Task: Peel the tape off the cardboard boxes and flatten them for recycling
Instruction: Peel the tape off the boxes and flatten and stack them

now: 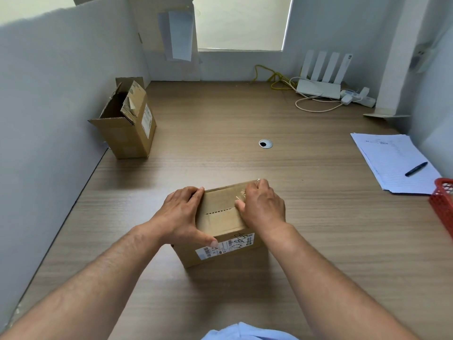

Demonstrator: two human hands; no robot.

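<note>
A closed cardboard box [220, 217] with a white shipping label on its near side stands on the wooden table [245, 123]. My left hand [182, 214] grips the box's left edge, thumb down on the near side by the label. My right hand [262, 204] lies over the top's right end, its curled fingers pinching a crumpled strip of clear tape [241, 194] that lifts off the top. A second cardboard box [127, 123] stands open at the far left, next to the wall.
A stack of lined papers [392, 163] with a black pen [416, 169] lies at the right. A red basket [443, 202] juts in at the right edge. A white router [321, 79], cables and a power strip sit at the back right. A cable grommet [265, 143] marks the table's middle.
</note>
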